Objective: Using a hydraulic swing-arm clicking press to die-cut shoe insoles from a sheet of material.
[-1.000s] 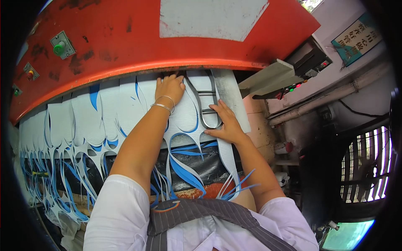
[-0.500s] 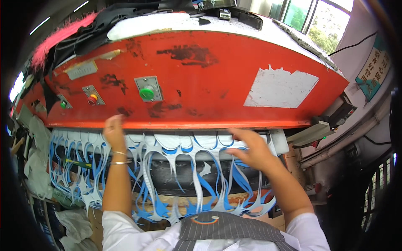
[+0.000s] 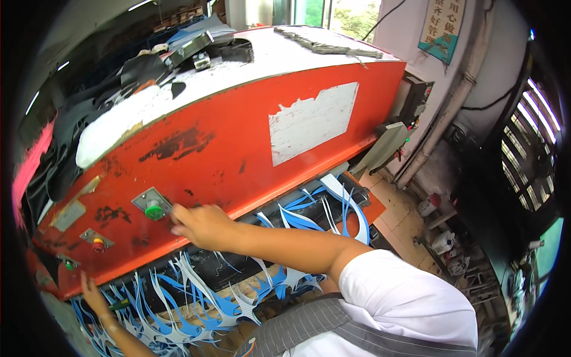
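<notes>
A big red press head (image 3: 250,149) fills the view, with a torn white label (image 3: 312,122) on its front. My right hand (image 3: 199,226) reaches across to the left, its curled fingers right beside the green push button (image 3: 153,209) on a metal plate and holding nothing. My left hand (image 3: 95,291) is low at the left, fingers raised against the lower edge of the red head near a small green button (image 3: 69,265). Under the head lies a white and blue sheet (image 3: 196,294) cut into a web of thin strips.
A red button (image 3: 98,243) sits between the two green ones. Dark scraps and loose material (image 3: 148,65) are piled on top of the machine. A grey control box (image 3: 386,146) hangs at its right end, with pipes (image 3: 440,119), bottles (image 3: 443,241) and a tiled floor beyond.
My right hand left the cut sheet and moved up-left to the green button. My left hand slid to the head's lower left edge. The view tilted up and swung right.
</notes>
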